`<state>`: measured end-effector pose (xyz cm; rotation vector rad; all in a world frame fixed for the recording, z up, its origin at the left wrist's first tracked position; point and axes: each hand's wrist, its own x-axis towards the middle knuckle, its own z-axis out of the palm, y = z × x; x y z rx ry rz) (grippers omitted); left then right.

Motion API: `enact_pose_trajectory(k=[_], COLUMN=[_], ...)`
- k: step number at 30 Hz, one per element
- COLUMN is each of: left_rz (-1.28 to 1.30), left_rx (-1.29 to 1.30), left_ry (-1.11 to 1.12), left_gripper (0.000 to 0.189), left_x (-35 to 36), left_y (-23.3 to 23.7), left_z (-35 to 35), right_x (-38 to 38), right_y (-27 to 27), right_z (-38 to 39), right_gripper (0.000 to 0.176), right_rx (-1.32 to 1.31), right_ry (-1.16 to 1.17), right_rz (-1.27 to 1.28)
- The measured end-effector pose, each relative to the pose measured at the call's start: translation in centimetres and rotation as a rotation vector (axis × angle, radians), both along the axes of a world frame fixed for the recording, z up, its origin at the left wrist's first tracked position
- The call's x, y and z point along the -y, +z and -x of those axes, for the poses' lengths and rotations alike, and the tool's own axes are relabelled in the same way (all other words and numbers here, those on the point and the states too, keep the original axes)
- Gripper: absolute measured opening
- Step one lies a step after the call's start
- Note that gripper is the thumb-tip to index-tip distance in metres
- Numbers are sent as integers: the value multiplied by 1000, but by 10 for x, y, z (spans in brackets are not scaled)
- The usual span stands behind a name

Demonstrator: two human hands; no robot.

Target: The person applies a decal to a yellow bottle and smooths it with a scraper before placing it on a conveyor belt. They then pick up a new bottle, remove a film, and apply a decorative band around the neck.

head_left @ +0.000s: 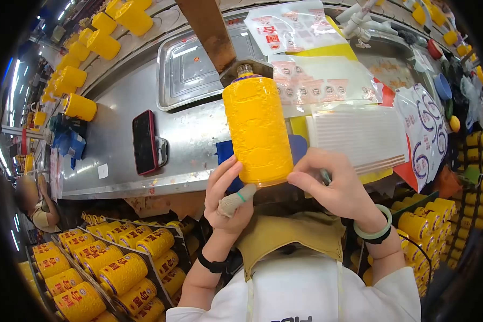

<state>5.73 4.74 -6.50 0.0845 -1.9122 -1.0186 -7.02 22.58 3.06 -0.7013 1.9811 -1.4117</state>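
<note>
A yellow embossed bottle is held by its neck in a metal fixture on a brown bar, its base toward me. My left hand touches the bottle's lower left edge; a cloth cover with a green band wraps one finger. At the lower right edge, my right hand has thumb and fingers brought together near the base, with a small dark object partly hidden among them. Whether it grips the bottle's edge is hard to see. Right of the bottle lies a stack of clear strips.
A phone and a metal tray lie on the steel table. Printed sheets are at the right. Crates of yellow bottles stand below on both sides. Another person is at the far left.
</note>
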Motion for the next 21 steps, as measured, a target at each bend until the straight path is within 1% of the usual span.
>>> enact_pose_trajectory(k=[1, 2, 4, 5, 7, 8, 10, 11, 13, 14, 16, 18, 20, 21], left_rz=[-16, -14, 92, 93, 331, 330, 376, 375, 57, 57, -34, -30, 272, 273], left_rx=[6, 7, 106, 104, 109, 109, 68, 67, 73, 75, 44, 81, 114, 114], left_ry=[-14, -12, 51, 52, 59, 58, -45, -46, -22, -27, -38, -25, 61, 59], left_gripper=[28, 28, 31, 31, 33, 33, 30, 30, 21, 21, 16, 18, 21, 21], left_x=[1, 3, 2, 3, 5, 5, 6, 5, 0, 1, 4, 2, 1, 1], left_y=[-4, -2, 2, 6, 17, 21, 28, 25, 14, 9, 1, 6, 16, 21], left_z=[-3, -6, -11, -11, -9, -6, 1, 2, 2, 1, -4, -8, -9, -8], right_x=[0, 2, 2, 2, 2, 2, 2, 2, 3, 4, 6, 7, 7, 7], right_y=[0, 1, 0, 0, 1, 1, -2, -4, 0, 1, -1, -2, -2, -2], right_z=[0, 1, 1, 1, 1, 1, 1, 1, 1, -1, -2, -2, -2, -2], right_gripper=[18, 18, 17, 17, 17, 17, 18, 18, 18, 18, 18, 18, 18, 18], right_rx=[-12, -24, -28, -31, -22, -14, -22, -33, -49, -61, -67, -78, -133, -132], right_ry=[5, 12, 10, 4, 1, -2, -2, -1, 5, 11, 8, 13, 4, 3], right_rz=[0, 1, 0, -2, -5, -8, -9, -10, 1, 13, 24, 35, 19, 19])
